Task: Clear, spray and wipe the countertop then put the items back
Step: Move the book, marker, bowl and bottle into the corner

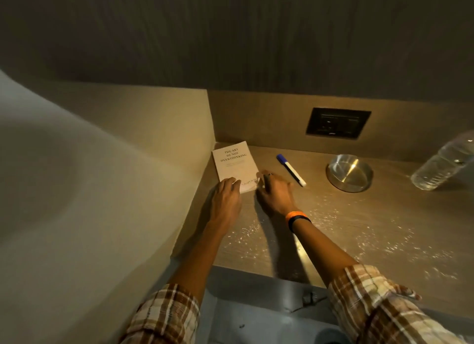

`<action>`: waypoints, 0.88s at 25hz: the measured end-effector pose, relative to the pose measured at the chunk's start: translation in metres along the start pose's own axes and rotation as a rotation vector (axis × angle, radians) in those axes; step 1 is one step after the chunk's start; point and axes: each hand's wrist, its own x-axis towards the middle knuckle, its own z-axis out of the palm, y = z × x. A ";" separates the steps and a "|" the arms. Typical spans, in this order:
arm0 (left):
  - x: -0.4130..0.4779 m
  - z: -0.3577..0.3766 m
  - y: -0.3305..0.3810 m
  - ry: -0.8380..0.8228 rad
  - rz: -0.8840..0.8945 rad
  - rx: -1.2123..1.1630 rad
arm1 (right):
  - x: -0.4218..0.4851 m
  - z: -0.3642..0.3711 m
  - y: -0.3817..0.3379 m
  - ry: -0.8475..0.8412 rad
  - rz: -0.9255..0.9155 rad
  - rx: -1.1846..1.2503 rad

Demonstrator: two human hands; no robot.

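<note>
A white paperback book (234, 161) lies flat in the back left corner of the wooden countertop (359, 228). My left hand (227, 195) rests on the book's near left corner, fingers spread. At the book's near right corner my right hand (273, 192) touches the edge with its fingertips; it wears a ring and orange and black wristbands. A marker (291, 170) with a blue cap lies right of the book. Further right sits a round metal bowl (349, 172), then a clear plastic water bottle (446, 162) at the frame's right edge. White specks are scattered over the counter.
A pale side wall (154, 138) bounds the counter on the left. A black socket plate (338, 123) is set in the back panel. A grey floor (256, 313) shows below the counter's front edge.
</note>
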 end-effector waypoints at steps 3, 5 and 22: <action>0.006 0.000 -0.019 -0.015 0.053 -0.011 | 0.015 0.012 -0.004 -0.038 -0.063 -0.006; 0.007 -0.001 -0.028 -0.002 0.060 -0.027 | 0.015 0.022 -0.008 -0.016 -0.089 0.022; 0.010 0.001 0.071 0.261 0.045 -0.217 | -0.015 -0.021 0.036 0.342 0.106 -0.074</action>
